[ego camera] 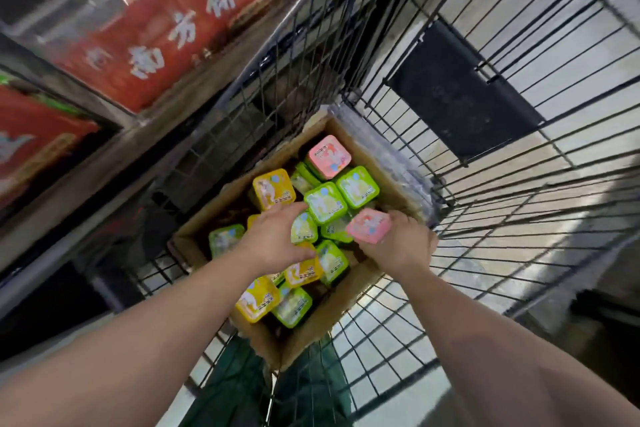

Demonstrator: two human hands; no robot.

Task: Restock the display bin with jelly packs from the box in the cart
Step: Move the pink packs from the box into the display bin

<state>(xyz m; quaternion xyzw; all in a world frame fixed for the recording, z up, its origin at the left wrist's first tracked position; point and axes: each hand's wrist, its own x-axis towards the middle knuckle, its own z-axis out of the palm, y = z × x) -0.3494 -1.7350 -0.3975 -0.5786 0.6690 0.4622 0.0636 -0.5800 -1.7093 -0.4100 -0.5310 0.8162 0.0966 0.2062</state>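
Down in the black wire cart: open brown cardboard box crammed with square green, yellow and pink jelly packs. Left hand spread flat over the packs; right hand gripping a pink square jelly pack at the box's right edge.

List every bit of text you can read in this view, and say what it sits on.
"饼业": end of the white lettering on the red banner above the cart; its earlier characters are too blurred to read.
Jelly packs in the cardboard box: printed lids, too small and blurred to read.
Lower red sign: no legible text.
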